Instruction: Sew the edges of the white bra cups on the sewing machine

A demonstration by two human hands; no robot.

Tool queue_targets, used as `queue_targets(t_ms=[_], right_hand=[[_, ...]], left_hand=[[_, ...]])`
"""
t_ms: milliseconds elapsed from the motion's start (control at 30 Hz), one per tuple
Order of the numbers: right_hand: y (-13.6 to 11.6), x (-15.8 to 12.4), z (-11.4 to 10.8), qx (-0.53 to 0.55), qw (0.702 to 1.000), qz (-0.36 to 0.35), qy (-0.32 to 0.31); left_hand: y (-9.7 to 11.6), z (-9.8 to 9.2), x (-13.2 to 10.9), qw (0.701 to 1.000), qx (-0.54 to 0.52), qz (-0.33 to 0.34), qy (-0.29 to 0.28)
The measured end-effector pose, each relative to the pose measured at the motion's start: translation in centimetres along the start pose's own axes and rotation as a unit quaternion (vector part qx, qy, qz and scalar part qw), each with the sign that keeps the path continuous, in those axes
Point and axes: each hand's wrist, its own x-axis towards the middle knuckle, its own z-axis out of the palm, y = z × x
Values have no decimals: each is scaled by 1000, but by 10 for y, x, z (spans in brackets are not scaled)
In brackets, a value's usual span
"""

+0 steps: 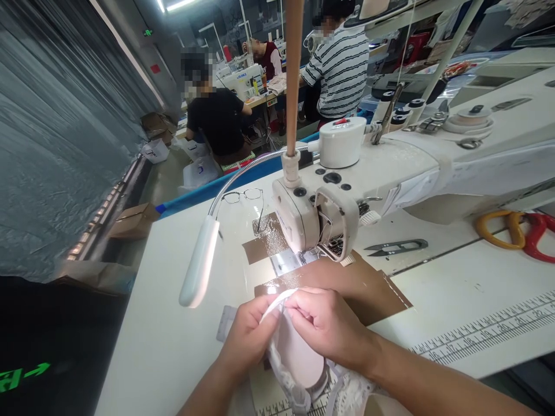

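A pale bra with a smooth padded cup and lace hangs from my two hands at the table's front edge. My left hand is closed, pinching the bra's white edge between thumb and fingers. Close beside it, my right hand is also closed on that edge, with its fingertips partly hidden. The lower part of the bra and its lace rest over the near edge of the table. Just beyond my hands stands the sewing machine head, its needle area above a metal plate.
Brown tape covers the table before the machine. A lit lamp leans at left, near eyeglasses. Thread snips, scissors and a printed ruler lie at right. Several people sit at machines behind.
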Motion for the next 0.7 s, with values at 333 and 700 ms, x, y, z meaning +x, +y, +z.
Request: queue_targets(t_ms=[333, 700], right_hand=[[8, -1, -6, -34, 999, 27, 30], [7, 9, -10, 45, 999, 20, -16]], left_hand=[[1, -5, 2, 999, -37, -32, 10], [-7, -19, 5, 987, -144, -57, -30]])
